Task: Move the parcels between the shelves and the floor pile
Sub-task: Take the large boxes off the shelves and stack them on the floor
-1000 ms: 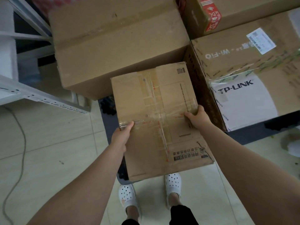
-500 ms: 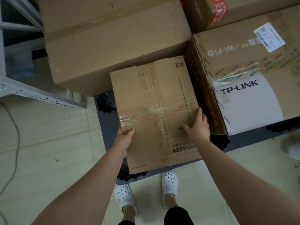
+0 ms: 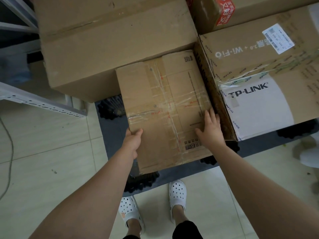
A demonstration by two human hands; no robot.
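Note:
A taped brown cardboard parcel lies flat in the gap between a large plain carton at the back left and a TP-LINK carton on the right. My left hand grips the parcel's left edge, thumb on top and fingers hidden under the side. My right hand rests flat on the parcel's top near its right edge, fingers straight and spread. The parcel's near end overhangs a dark pallet.
A carton with red tape stands at the back right. A white metal shelf frame juts in from the left. The floor is pale tile. My feet in white clogs stand just before the pallet. A cable runs along the left.
The parcel has gone down and forward into the gap between the cartons. My right hand has left the parcel's right edge and now lies flat on its top.

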